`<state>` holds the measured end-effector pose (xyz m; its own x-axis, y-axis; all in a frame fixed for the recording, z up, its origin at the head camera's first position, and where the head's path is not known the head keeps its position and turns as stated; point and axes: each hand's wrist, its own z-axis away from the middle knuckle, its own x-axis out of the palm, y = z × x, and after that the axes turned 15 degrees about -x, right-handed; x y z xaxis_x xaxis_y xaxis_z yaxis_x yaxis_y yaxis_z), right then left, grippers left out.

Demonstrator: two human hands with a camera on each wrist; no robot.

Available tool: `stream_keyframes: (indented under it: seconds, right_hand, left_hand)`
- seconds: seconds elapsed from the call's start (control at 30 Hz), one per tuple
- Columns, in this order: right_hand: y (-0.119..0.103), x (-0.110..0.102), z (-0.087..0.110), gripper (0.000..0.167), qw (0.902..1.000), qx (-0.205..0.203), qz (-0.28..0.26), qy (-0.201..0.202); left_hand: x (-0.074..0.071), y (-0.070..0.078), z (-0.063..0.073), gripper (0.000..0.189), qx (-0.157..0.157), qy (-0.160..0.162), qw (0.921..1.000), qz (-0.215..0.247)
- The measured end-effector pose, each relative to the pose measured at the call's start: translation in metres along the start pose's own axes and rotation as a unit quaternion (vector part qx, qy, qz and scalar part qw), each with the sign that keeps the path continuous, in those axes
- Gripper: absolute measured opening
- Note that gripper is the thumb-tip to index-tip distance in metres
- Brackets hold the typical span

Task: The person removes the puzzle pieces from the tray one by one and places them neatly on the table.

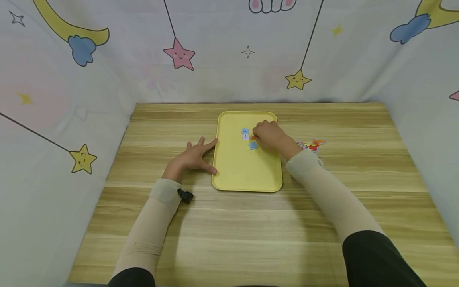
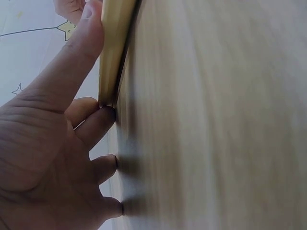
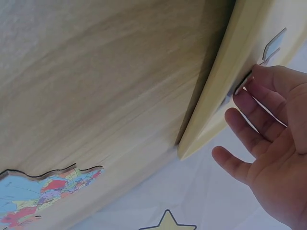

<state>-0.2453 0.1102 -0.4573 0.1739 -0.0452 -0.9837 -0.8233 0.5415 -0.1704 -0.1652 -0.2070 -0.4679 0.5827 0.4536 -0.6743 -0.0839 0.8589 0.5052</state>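
Observation:
A yellow tray (image 1: 247, 173) lies on the wooden table. My left hand (image 1: 191, 157) is spread at its left edge, thumb and forefinger touching the rim and the other fingertips on the tabletop. Over the tray's upper right part, my right hand (image 1: 270, 135) pinches a thin flat puzzle piece (image 3: 243, 82) between thumb and fingertips; its face is mostly hidden. Beside those fingers lie a light-blue piece (image 1: 253, 145), a blue piece (image 1: 245, 130), a white piece with a dark mark (image 1: 245, 137) and a bit of orange (image 1: 253, 138).
Right of the tray, partly behind my right forearm, lies a colourful group of map puzzle pieces (image 3: 53, 191) on the table (image 1: 229, 235). A white cloth backdrop (image 1: 222, 79) with moons and stars stands along the back and sides.

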Motion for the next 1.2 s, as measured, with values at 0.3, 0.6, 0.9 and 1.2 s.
stream_keyframes:
  seconds: [0.3, 0.6, 0.9, 1.2]
  right_hand:
    - [-0.0008, 0.0028, 0.0014, 0.016, 0.9999, 0.011, 0.01, -0.002]
    - [-0.0003, 0.0012, 0.0037, 0.015, 0.9997, 0.022, -0.001, -0.012]
    - [-0.0016, -0.0031, 0.0049, 0.013, 0.9998, 0.011, -0.01, -0.015]
    - [-0.0016, -0.0012, 0.0067, 0.015, 0.9998, 0.008, -0.013, -0.016]
  left_hand:
    - [0.0017, -0.0009, 0.0008, 0.127, 0.0, -0.001, 1.0, 0.007]
    - [0.0031, -0.001, -0.0001, 0.127, 0.006, 0.002, 1.0, 0.004]
    - [0.0013, -0.0011, -0.0006, 0.126, 0.002, 0.004, 1.0, 0.0]
    - [0.0016, -0.0013, 0.0009, 0.128, 0.007, 0.002, 1.0, 0.002]
